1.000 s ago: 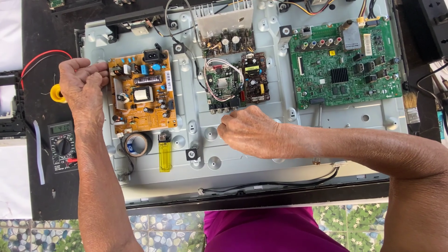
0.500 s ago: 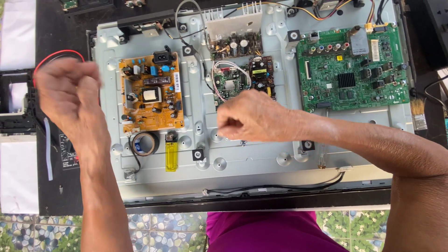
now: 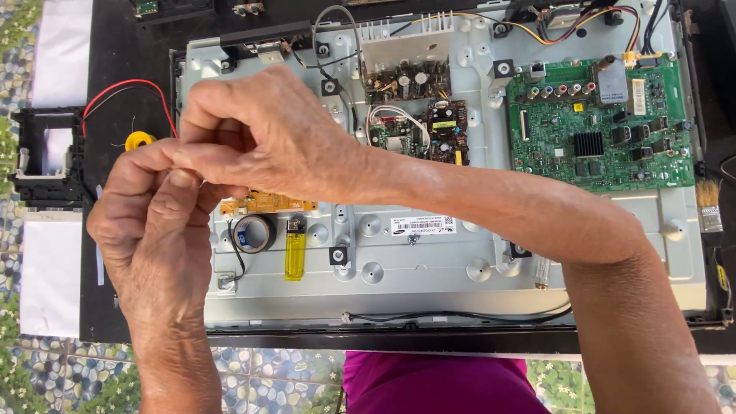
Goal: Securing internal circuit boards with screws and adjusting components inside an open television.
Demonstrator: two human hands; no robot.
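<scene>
Meeting fingertip to fingertip, both hands (image 3: pixel 207 165) hide the orange board (image 3: pixel 268 203) (mostly).

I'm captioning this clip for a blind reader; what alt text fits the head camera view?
Two bare hands meet above the left side of an opened flat-screen chassis: the left hand and right hand pinch fingertips together, whatever they hold too small to tell. Below them lie an orange circuit board, a tape roll and a yellow lighter; a green circuit board sits at right.
</scene>
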